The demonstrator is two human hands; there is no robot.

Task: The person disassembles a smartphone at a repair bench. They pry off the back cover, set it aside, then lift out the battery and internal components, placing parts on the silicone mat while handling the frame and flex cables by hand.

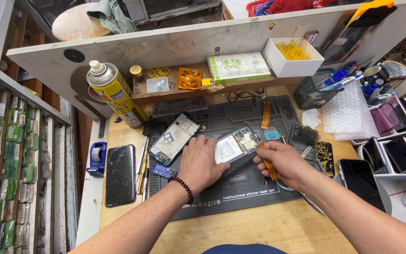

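Observation:
My left hand (202,162), with a bead bracelet on its wrist, grips the near end of an opened phone body (237,144) and holds it tilted above the dark repair mat (240,186). The phone's battery and circuit board face up. My right hand (282,162) pinches an orange flex ribbon (269,164) at the phone's right edge. A second phone frame (175,137) lies face up on the mat just left of my left hand, with a small blue board (164,170) below it.
A yellow spray can (114,94) stands at the back left. A black phone (120,175) and blue tape dispenser (97,159) lie left. Bubble wrap (348,113), a mesh pen basket (313,94) and a rack of phones (395,155) crowd the right. A shelf (175,89) holds small parts.

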